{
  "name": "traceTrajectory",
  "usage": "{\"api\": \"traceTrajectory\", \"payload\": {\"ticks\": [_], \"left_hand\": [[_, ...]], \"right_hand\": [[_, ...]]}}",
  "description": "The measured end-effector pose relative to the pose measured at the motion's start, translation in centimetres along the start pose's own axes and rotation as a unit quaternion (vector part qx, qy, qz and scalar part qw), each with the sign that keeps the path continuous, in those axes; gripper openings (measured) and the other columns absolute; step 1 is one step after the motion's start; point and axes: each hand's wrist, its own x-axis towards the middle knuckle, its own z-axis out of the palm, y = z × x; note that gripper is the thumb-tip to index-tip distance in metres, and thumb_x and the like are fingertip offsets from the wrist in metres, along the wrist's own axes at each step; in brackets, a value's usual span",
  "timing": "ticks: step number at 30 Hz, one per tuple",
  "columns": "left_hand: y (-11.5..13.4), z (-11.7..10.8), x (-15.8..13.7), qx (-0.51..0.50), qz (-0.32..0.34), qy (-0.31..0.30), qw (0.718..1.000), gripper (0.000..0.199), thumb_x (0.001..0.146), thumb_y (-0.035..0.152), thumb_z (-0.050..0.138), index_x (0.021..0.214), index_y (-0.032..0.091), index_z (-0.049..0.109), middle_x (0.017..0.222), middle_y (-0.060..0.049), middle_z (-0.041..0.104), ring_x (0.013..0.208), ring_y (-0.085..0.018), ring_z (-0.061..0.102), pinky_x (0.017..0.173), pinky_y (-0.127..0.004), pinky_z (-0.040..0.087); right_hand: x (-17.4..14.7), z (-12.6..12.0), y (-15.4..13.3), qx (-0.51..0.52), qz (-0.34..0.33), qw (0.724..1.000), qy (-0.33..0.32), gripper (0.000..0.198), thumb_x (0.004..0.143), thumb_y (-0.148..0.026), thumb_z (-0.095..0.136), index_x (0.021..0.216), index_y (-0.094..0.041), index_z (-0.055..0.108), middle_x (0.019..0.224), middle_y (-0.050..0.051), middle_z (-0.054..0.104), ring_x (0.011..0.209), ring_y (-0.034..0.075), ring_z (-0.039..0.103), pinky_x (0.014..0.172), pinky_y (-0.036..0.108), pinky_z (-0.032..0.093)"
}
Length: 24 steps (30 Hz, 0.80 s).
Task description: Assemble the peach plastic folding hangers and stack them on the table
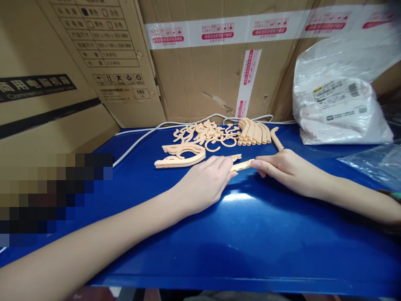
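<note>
Both my hands grip a cream plastic hanger arm (242, 166) just above the blue table. My left hand (208, 177) is closed around its left part, and my fingers hide that end. With thumb and fingers pinched, my right hand (282, 169) holds the other end. Beyond my left hand lie folded plastic hangers (180, 161), stacked together with a hook showing. A heap of loose cream hooks (205, 131) is behind them. Curved hanger arms (253, 131) are lined up in a pile at the back, and a single arm (276, 138) lies apart to their right.
Cardboard boxes (200, 79) stand along the back and left of the blue table (219, 251). A white cable (138, 142) runs along the back edge. A white plastic parcel bag (341, 113) sits at the back right, with clear plastic film (376, 163) before it.
</note>
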Motion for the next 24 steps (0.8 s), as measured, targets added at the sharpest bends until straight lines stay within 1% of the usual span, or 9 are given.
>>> {"api": "traceTrajectory", "payload": {"ticks": [5, 9, 14, 17, 20, 24], "left_hand": [[0.13, -0.01, 0.0, -0.011, 0.002, 0.005, 1.0, 0.031, 0.103, 0.025, 0.031, 0.113, 0.009, 0.055, 0.108, -0.012, 0.066, 0.097, -0.022, 0.062, 0.085, -0.034, 0.05], [0.19, -0.19, 0.08, -0.028, 0.0, -0.004, 1.0, 0.029, 0.102, 0.024, 0.031, 0.112, 0.009, 0.055, 0.103, -0.01, 0.066, 0.093, -0.022, 0.062, 0.082, -0.034, 0.051], [0.15, -0.26, 0.1, -0.037, 0.009, -0.003, 0.999, 0.031, 0.103, 0.025, 0.029, 0.113, 0.009, 0.054, 0.109, -0.012, 0.065, 0.098, -0.023, 0.061, 0.086, -0.035, 0.05], [0.12, -0.3, 0.13, -0.041, 0.006, -0.009, 0.999, 0.032, 0.103, 0.025, 0.027, 0.112, 0.009, 0.054, 0.11, -0.012, 0.065, 0.099, -0.023, 0.061, 0.087, -0.036, 0.05], [0.09, -0.31, 0.2, -0.037, -0.006, -0.02, 0.999, 0.033, 0.103, 0.026, 0.027, 0.112, 0.009, 0.054, 0.108, -0.012, 0.065, 0.099, -0.024, 0.061, 0.085, -0.036, 0.05], [0.02, -0.23, 0.29, -0.028, -0.015, -0.025, 0.999, 0.033, 0.103, 0.026, 0.028, 0.115, 0.009, 0.053, 0.112, -0.012, 0.065, 0.1, -0.024, 0.061, 0.087, -0.036, 0.049]], "right_hand": [[-0.12, -0.14, 0.11, -0.066, -0.014, 0.998, 0.008, 0.054, 0.098, -0.057, 0.024, 0.068, -0.021, 0.051, 0.055, 0.0, 0.051, 0.052, 0.016, 0.049, 0.062, 0.031, 0.034], [-0.17, -0.13, 0.3, -0.112, -0.019, 0.994, 0.008, 0.056, 0.099, -0.057, 0.019, 0.069, -0.021, 0.05, 0.056, 0.001, 0.052, 0.052, 0.016, 0.052, 0.061, 0.03, 0.033], [-0.25, 0.08, 0.36, -0.167, -0.026, 0.986, -0.007, 0.061, 0.098, -0.06, 0.012, 0.069, -0.022, 0.049, 0.054, 0.002, 0.054, 0.05, 0.017, 0.053, 0.057, 0.03, 0.033], [-0.27, 0.11, 0.17, -0.152, -0.013, 0.988, -0.007, 0.061, 0.097, -0.06, 0.012, 0.069, -0.022, 0.049, 0.056, 0.003, 0.055, 0.052, 0.017, 0.055, 0.06, 0.03, 0.034], [-0.23, 0.03, -0.02, -0.124, -0.01, 0.992, 0.005, 0.058, 0.098, -0.059, 0.017, 0.07, -0.021, 0.051, 0.059, 0.002, 0.057, 0.055, 0.017, 0.055, 0.063, 0.031, 0.035], [-0.14, -0.01, -0.18, -0.048, -0.015, 0.998, 0.026, 0.054, 0.098, -0.057, 0.028, 0.068, -0.021, 0.053, 0.062, 0.001, 0.059, 0.057, 0.015, 0.054, 0.065, 0.03, 0.036]]}}
